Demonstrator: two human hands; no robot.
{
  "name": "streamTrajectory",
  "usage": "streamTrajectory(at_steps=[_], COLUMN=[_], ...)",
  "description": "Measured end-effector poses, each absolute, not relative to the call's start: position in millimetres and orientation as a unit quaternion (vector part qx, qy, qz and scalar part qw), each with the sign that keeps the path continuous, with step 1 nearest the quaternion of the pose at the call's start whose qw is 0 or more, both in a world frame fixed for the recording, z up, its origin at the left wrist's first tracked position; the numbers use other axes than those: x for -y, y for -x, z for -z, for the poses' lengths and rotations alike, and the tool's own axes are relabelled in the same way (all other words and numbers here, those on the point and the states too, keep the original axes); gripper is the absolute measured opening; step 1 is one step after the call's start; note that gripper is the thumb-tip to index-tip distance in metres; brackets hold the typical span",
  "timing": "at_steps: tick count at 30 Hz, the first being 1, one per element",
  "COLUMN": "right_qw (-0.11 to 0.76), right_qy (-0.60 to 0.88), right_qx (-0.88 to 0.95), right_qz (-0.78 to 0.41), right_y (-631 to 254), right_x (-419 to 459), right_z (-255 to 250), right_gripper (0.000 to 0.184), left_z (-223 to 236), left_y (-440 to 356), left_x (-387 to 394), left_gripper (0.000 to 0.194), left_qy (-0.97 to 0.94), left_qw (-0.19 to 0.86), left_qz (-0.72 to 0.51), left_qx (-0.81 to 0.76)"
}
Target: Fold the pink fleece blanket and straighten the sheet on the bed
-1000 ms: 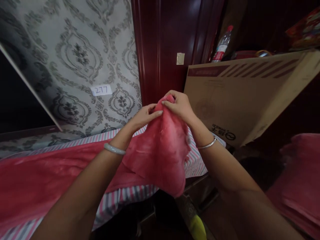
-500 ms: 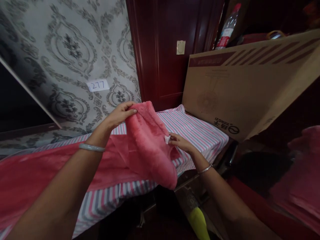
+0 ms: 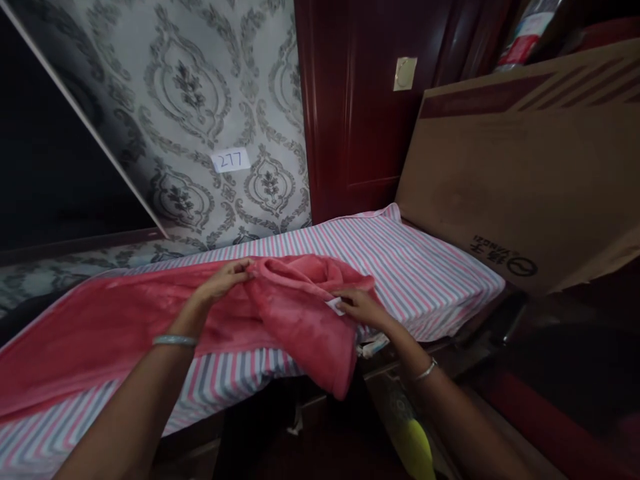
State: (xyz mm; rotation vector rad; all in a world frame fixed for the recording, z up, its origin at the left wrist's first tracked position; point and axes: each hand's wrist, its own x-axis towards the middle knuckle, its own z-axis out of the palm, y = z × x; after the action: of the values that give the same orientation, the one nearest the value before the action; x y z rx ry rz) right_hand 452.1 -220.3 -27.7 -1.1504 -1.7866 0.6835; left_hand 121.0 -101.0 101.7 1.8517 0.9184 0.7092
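Observation:
A pink plush blanket (image 3: 215, 320) lies lengthwise over a striped cloth (image 3: 435, 273), its right end bunched and folded back. My left hand (image 3: 227, 277) is closed on the blanket's edge at the upper left of the bunched part. At the right, my right hand (image 3: 361, 307) pinches the blanket's edge beside a small white label (image 3: 335, 305). One corner of the blanket hangs over the front edge of the striped cloth, below my right hand. Parts of the fold hide each other.
A large cardboard box (image 3: 500, 167) stands at the right, with a bottle (image 3: 530, 33) behind its top edge. A dark screen (image 3: 65, 147) is at the left. Patterned wallpaper carries a paper marked 277 (image 3: 231, 160). Something yellow-green (image 3: 419, 448) sits low at the front.
Both hands still hold the blanket. Its raised end has been lowered onto the striped cloth, and my left hand has come down with it. The camera view has turned a little left.

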Motion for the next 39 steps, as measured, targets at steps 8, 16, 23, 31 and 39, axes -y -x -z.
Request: streamTrajectory(at_steps=[8,16,23,31,39], right_qw=[0.429,0.380,0.395,0.407,0.332], right_qy=[0.539,0.575,0.615,0.641,0.634], right_qx=[0.722,0.724,0.682,0.650,0.698], right_qz=[-0.071,-0.008,-0.018,0.021,0.028], right_y=[-429,-414,-432,-460,-458], right_x=[259,286,292,295,282], right_z=[45,50,71,72,69], right_gripper=[0.023,0.025,0.031,0.019,0.026], left_z=[-90,-76,-70,-89,-99], left_y=[-100,-137,-130,-124,-128], left_x=[132,171,151,143,148], left_gripper=[0.037,0.041,0.034,0.036,0.032], left_qy=[-0.761,-0.908,-0.896,-0.838,-0.817], left_qw=[0.389,0.025,-0.033,-0.044,-0.009], left_qz=[-0.338,-0.185,-0.157,-0.293,-0.314], left_qx=[-0.394,-0.376,-0.413,-0.458,-0.484])
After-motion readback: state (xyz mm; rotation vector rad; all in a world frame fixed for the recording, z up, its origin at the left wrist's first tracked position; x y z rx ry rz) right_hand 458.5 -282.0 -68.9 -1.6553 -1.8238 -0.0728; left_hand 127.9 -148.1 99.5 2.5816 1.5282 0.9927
